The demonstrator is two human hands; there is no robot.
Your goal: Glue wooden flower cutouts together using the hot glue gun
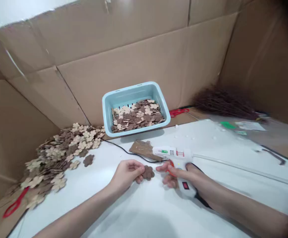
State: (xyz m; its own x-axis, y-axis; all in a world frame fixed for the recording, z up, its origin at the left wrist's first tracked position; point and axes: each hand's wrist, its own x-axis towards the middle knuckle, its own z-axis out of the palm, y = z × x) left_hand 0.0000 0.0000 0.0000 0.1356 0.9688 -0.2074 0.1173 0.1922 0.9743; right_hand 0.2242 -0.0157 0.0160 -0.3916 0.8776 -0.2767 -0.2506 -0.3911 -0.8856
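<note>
While left fingers (139, 170) pinch the flower (148, 172), right fingers (163, 167) grip the gun (182, 160) at the flower's two o'clock. Pinching only the rim should spare skin from heat.

On my feed the glue gun (175, 152) shows white, with an orange trigger (172, 164), a green label (164, 151) and a red switch (185, 185) framed in black. The pinched flower (148, 173) reads plain brown to me; the flower heap (64, 145) is mottled — cream against brown. I also get a pale-blue basket (130, 96), red scissors (179, 112), tan cardboard (124, 62) and a white tabletop (134, 211).
</note>
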